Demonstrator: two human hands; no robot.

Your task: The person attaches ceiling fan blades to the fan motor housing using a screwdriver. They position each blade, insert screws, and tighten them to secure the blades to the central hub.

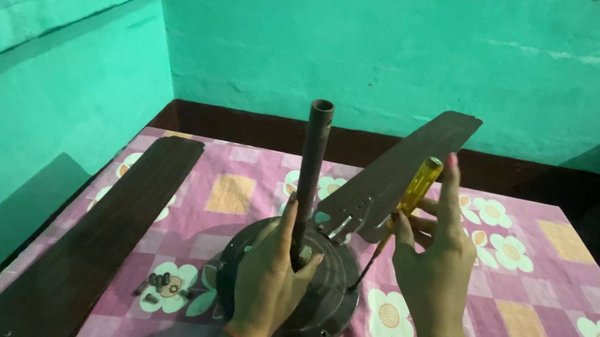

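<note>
Turquoise walls enclose a floral tabletop (pixel 553 320). Left hand (pixel 269 274) wraps its grip around the fan motor's (pixel 319 295) upright rod (pixel 310 170); right hand (pixel 435 262) pinches a yellow screwdriver (pixel 407 204), tip just beside the blade (pixel 397 177) bracket. Fastening seems underway; turning squarely appears next.

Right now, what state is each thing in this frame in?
Left hand: gripping the upright rod.
Right hand: holding the screwdriver.
Screwdriver: yellow handle up, tip down at the motor.
Fan motor: lying on the cloth, rod standing upright.
Attached blade: fixed to the motor, angled up.
Loose blade: lying flat, detached.
Screws: loose on the cloth.
</note>
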